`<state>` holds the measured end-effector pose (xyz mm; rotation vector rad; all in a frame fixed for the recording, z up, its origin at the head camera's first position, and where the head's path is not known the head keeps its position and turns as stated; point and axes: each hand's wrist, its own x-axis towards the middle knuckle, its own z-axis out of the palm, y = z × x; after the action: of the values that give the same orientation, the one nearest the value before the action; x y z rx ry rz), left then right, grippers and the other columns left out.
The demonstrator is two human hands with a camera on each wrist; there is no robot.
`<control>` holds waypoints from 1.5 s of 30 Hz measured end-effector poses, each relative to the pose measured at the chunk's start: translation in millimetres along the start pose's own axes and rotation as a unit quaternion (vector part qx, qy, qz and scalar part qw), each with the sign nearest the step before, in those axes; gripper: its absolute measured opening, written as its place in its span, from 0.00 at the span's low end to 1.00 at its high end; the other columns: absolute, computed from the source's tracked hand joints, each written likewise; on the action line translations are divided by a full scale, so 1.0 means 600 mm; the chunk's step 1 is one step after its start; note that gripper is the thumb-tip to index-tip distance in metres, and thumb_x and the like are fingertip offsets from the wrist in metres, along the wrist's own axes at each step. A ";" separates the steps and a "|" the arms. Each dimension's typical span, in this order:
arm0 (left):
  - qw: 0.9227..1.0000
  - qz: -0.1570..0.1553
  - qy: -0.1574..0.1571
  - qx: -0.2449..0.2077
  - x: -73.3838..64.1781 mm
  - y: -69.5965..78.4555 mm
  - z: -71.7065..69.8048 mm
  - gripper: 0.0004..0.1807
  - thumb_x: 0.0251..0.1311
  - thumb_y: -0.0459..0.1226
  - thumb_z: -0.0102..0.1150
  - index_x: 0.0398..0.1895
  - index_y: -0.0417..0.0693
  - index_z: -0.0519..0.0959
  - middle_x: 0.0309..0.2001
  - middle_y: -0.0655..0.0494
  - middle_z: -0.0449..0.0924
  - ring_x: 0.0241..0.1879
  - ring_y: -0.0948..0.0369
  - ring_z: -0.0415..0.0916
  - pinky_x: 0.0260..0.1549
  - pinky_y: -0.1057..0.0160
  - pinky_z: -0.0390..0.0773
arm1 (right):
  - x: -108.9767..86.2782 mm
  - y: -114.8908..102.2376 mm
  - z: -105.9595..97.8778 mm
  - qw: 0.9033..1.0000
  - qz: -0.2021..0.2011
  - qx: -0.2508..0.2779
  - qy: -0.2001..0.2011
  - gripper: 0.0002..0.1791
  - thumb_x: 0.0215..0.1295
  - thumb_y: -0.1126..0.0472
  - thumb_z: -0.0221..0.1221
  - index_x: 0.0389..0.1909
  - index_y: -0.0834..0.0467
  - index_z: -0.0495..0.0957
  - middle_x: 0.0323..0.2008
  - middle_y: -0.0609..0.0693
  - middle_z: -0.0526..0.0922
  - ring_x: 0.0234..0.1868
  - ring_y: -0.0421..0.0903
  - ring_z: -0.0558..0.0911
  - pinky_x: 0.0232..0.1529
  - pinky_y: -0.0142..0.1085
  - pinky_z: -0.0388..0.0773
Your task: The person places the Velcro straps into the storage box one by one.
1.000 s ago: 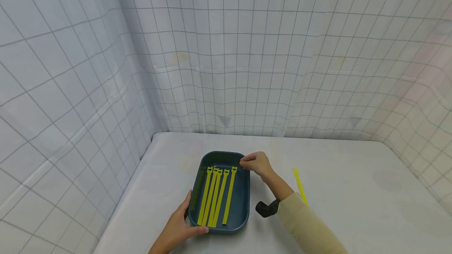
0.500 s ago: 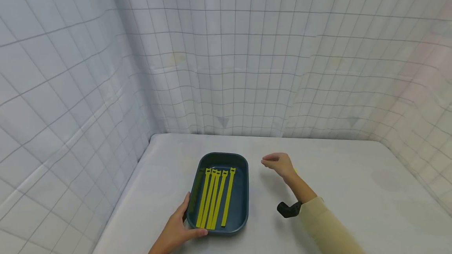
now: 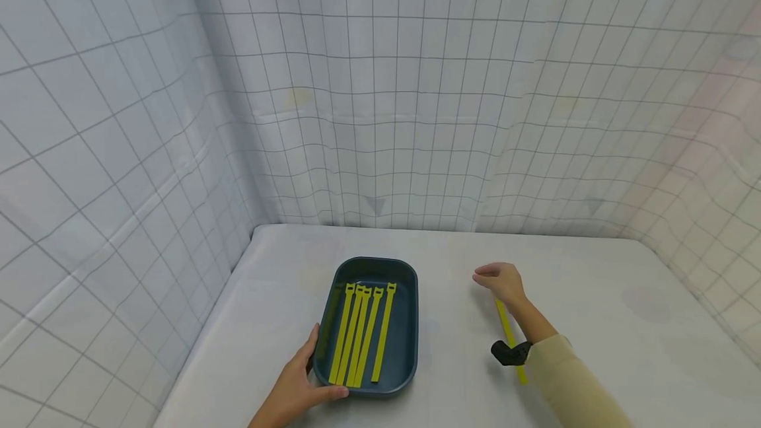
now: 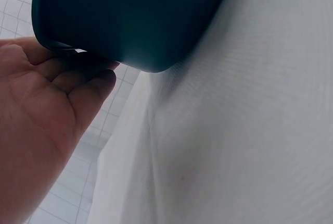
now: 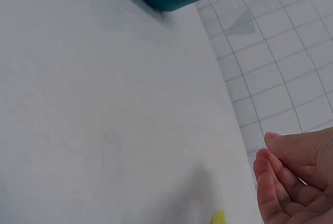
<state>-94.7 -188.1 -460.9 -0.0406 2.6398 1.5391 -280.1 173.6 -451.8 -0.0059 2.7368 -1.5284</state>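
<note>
My left hand (image 3: 297, 378) grips the dark teal tray (image 3: 411, 349) at its near left corner, thumb on the near rim and fingers along the left side. Inside the tray lie several yellow cable straps (image 3: 382, 332), side by side, each with a slotted head at the far end. To the right of the tray, another yellow cable strap (image 3: 505, 323) lies on the table, partly covered by my right hand (image 3: 504, 281) and wrist. That hand hovers above the strap's far end with fingers loosely bent and nothing between them. In the right wrist view the strap's tip (image 5: 218, 217) peeks in below the fingers.
A white cloth covers the table (image 3: 452, 375). White grid-patterned curtains (image 3: 380, 117) rise behind and at both sides. A black wrist device (image 3: 510, 353) sits on the right wrist, just above the strap.
My right hand has moved away from the tray's far right rim, rightward to above the loose strap. The left hand keeps its hold on the tray.
</note>
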 end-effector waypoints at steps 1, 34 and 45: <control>1.000 -0.001 0.001 0.000 0.000 -0.001 0.000 0.63 0.37 0.46 0.75 0.70 0.34 0.44 0.69 0.37 0.47 0.66 0.44 0.50 0.58 0.50 0.60 | 0.002 0.005 -0.003 1.000 0.007 -0.006 0.004 0.13 0.58 0.63 0.62 0.39 0.69 0.79 0.41 0.61 0.80 0.45 0.57 0.76 0.46 0.47 0.74; 0.999 -0.007 -0.009 -0.038 0.001 -0.005 0.000 0.62 0.40 0.46 0.74 0.70 0.34 0.42 0.68 0.35 0.46 0.66 0.42 0.47 0.60 0.44 0.56 | 0.028 0.069 -0.026 0.995 0.001 -0.086 0.046 0.11 0.50 0.70 0.64 0.34 0.72 0.79 0.29 0.60 0.81 0.32 0.53 0.79 0.33 0.41 0.78; 0.999 -0.008 -0.013 -0.032 0.002 -0.004 0.000 0.61 0.41 0.46 0.73 0.70 0.34 0.42 0.68 0.34 0.46 0.66 0.42 0.47 0.60 0.45 0.56 | 0.030 0.069 -0.019 0.995 0.003 -0.092 0.035 0.11 0.49 0.70 0.66 0.33 0.71 0.79 0.28 0.56 0.80 0.29 0.49 0.78 0.31 0.40 0.77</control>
<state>-96.0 -189.1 -463.0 -0.0463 2.5643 1.6073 -298.3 205.1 -481.2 0.0556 2.9193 -1.2948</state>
